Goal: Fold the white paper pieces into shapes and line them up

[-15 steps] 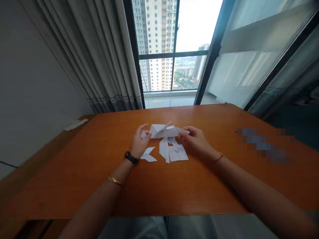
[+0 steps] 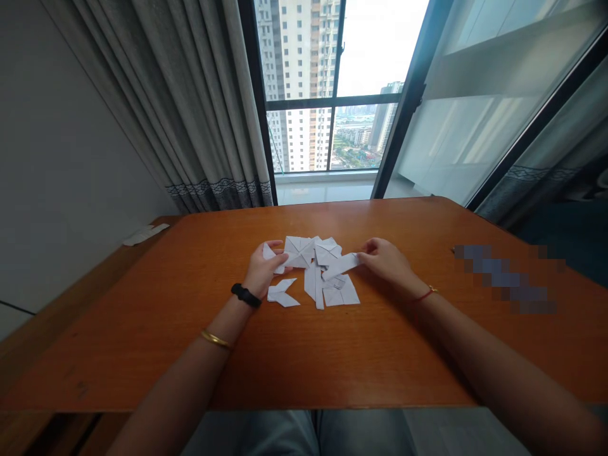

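Centrally, faint illegible marks [image 2: 338, 283] on white paper [image 2: 349, 295].

"What's beyond the table [image 2: 342, 361]?"
"A window [image 2: 333, 101] with dark bars; outside, a pale tower [image 2: 298, 69], and low to its right some greenery [image 2: 349, 153]"
"And on the left?"
"A curtain [image 2: 190, 95] with a patterned band near its hem, a plain wall [image 2: 71, 164], and a dark cord [image 2: 16, 308] low against it"
"On the right?"
"Another curtain [image 2: 546, 180], and a blurred thing [image 2: 503, 278] on the table, too masked to name"
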The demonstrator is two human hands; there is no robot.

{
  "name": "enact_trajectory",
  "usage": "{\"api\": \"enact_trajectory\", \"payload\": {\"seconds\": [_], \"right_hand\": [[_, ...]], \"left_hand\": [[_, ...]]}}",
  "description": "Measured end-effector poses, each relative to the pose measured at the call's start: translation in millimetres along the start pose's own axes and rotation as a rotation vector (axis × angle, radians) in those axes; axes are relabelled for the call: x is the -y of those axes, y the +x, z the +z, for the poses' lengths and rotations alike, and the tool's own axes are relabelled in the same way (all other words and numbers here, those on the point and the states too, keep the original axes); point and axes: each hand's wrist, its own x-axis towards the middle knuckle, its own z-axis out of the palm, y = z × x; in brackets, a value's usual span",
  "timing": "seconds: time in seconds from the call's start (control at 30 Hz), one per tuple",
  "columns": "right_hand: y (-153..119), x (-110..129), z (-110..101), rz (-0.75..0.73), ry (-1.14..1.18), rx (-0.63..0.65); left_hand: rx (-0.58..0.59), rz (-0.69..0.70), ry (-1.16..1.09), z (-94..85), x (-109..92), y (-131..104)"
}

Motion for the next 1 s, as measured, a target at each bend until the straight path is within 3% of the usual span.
{"api": "enact_trajectory", "payload": {"seconds": [0.1, 0.17, 0.27, 0.37, 0.47, 0.57, 0.67, 0.8, 0.87, 0.97, 1.0], "right_hand": [[-11.0, 7.0, 11.5, -0.227, -0.155, -0.107], [-20.8, 14.7, 23.8, -0.318, -0.051, -0.002], [-30.8, 25.2, 40.0, -0.269, 0.258, 0.231], [-29.8, 28.8, 42.3, -0.111, 0.565, 0.304], [-24.3, 27.7, 31.3, -0.021, 0.672, 0.257], [-23.7, 29.0, 20.3, -0.069, 0.592, 0.405], [-24.5, 30.9, 15.3, -0.195, 0.331, 0.531], [-13.0, 18.4, 9.3, -0.328, -0.168, 0.265], [-4.5, 6.9, 6.7, -0.298, -0.356, 0.227], [3.7, -5.7, 5.9, -0.239, -0.451, 0.290], [5.2, -7.6, 5.4, -0.245, -0.425, 0.322]], "left_hand": [[0.095, 0.009, 0.007, 1.7, 0.0, -4.0], [0.203, -0.002, 0.024, 4.7, 0.1, -8.9], [0.315, -0.029, 0.073, 11.4, -0.2, -17.2], [0.259, -0.066, -0.020, 16.4, -1.3, -19.7], [0.051, -0.066, -0.182, 13.8, -2.0, -12.7], [-0.087, -0.047, -0.166, 4.7, 0.8, -1.6], [-0.029, 0.009, 0.093, -4.3, 6.6, 5.1], [-0.023, 0.392, 0.746, -6.6, 8.8, 0.9], [0.144, 0.534, 1.019, -2.5, 6.6, -6.7], [0.562, 0.565, 1.220, 5.5, 5.4, -19.7], [0.640, 0.567, 1.229, 7.1, 6.0, -22.7]]}}
